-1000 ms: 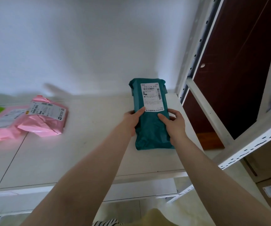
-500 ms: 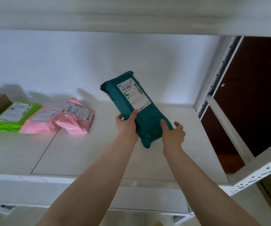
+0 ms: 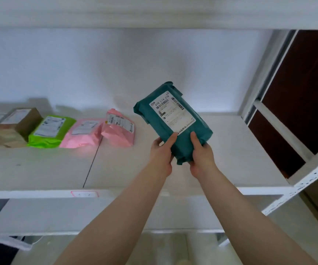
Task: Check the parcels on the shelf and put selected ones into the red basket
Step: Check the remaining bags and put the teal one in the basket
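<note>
While both hands gripped it by its lower end, the teal-green soft plastic mailer parcel was held up clear of the white shelf board, tilted with its top leaning left and its white printed shipping label facing the camera. The left hand clasped the lower left edge with the thumb laid across the front, and the right hand closed on the lower right corner in the same way, thumb on the face.

The wrapper looked creased and pliant, so the parcel was probably light and soft-sided, with smooth film that could slide; a two-sided pinch across the bulging body, as here, seemed the surest hold.

On the label, "470 L14 078" could be read along the top beside barcodes; the smaller print was too fine to make out.

Further left on the shelf lay two pink plastic mailers, a lime-green plastic mailer and a brown cardboard box, each labelled illegibly. The red basket was not in view.
</note>
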`<state>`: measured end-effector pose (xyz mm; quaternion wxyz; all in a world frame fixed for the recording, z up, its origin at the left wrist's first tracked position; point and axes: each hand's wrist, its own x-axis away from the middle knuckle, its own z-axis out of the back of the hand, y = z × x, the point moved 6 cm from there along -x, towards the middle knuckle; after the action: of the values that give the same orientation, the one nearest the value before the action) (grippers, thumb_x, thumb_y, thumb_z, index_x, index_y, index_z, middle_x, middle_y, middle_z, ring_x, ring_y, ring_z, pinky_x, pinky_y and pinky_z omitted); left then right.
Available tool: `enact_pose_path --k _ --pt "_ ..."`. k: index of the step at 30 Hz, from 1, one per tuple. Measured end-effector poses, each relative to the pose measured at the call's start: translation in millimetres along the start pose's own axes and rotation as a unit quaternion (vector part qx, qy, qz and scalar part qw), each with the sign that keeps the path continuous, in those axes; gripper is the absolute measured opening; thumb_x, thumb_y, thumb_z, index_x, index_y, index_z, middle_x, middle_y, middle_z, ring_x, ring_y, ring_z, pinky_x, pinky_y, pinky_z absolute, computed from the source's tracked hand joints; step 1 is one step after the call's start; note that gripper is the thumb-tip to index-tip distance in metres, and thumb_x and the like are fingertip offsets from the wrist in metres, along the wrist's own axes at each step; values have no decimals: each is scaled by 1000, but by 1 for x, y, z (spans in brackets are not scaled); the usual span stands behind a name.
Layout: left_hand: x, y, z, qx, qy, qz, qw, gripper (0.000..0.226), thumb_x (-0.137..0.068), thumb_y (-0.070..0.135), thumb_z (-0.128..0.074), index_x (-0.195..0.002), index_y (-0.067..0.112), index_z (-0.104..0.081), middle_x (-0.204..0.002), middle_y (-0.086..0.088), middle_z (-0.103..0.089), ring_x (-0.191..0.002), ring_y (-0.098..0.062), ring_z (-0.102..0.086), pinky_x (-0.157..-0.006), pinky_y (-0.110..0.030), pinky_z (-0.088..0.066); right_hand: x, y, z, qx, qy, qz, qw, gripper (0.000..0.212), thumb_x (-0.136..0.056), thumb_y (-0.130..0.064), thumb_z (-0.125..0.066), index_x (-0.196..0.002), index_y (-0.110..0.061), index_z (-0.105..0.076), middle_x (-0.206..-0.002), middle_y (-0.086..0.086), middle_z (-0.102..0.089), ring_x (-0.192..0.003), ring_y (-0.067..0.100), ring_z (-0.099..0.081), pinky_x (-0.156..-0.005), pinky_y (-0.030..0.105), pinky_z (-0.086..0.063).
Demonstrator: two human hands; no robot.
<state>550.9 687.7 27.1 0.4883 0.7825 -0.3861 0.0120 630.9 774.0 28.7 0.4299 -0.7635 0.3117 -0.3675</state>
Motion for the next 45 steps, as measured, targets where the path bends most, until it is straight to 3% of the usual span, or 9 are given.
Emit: enact_pose_path --k 4,8,12,15,20,31,35,40,45 --pt "14 16 60 -54 1 15 998 77 -80 36 -75 -143 14 -38 -133 -6 -56 -119 -24 -56 -99 -42 -49 40 28 2 -5 22 12 1000 38 -97 -33 -60 -129 -14 -56 -120 5 -69 -106 26 -68 -84 42 -59" --pt "25 46 109 -60 -9 -32 998 79 -87 36 -68 -150 33 -21 -141 -7 -45 -125 -27 -49 -92 -44 -52 84 43 30 19 54 20 998 34 -95 -31 -62 -125 -15 -56 -121 5 -68 -108 25 -67 -93 45 -56" --pt "42 37 111 -159 -62 -29 985 63 -91 37 -62 -147 27 -35 -138 -7 -53 -122 -26 -53 -100 -45 -48 133 53 74 37 97 22 994 23 -95 -29 -62 -116 -19 -59 -117 3 -70 -105 23 -69 -92 44 -56" --pt "60 11 94 -218 -103 -27 970 52 -92 24 -63 -141 17 -47 -131 -9 -60 -107 -19 -61 -84 -29 -57 164 60 109 39 135 27 990 23 -95 -27 -63 -116 -18 -60 -114 3 -72 -100 21 -71 -87 39 -59" --pt "95 -49 63 -273 -177 -7 946 46 -91 18 -64 -136 10 -54 -124 -9 -65 -94 -9 -65 -67 -15 -56 215 63 178 13 202 21 979 36 -93 -28 -65 -125 -12 -56 -115 5 -72 -98 22 -72 -77 33 -60" --pt "244 -233 -29 -340 -271 97 895 44 -90 13 -65 -133 10 -54 -121 -8 -66 -95 -10 -66 -73 -21 -58 372 79 392 -7 343 22 939 42 -89 -31 -71 -123 -10 -60 -110 7 -75 -97 24 -73 -88 43 -58" --pt "319 -317 -57 -367 -306 140 867 41 -93 10 -61 -133 9 -53 -119 -3 -63 -95 -11 -63 -76 -23 -57 448 89 478 -17 400 13 916 40 -90 -26 -70 -123 -6 -60 -109 9 -74 -93 24 -73 -77 36 -58" --pt "389 -412 -80 -403 -341 189 828 44 -91 10 -63 -134 10 -52 -121 -4 -63 -89 -9 -63 -83 -29 -51 534 97 563 -17 472 11 881 40 -87 -27 -73 -120 -10 -60 -112 7 -71 -96 25 -71 -83 42 -59" --pt "437 -478 -104 -439 -367 210 793 41 -91 7 -63 -129 12 -52 -107 -6 -63 -73 -7 -63 -57 -16 -55 591 111 618 -41 529 13 847 35 -88 -22 -72 -119 -11 -59 -104 2 -69 -88 17 -69 -66 28 -57"
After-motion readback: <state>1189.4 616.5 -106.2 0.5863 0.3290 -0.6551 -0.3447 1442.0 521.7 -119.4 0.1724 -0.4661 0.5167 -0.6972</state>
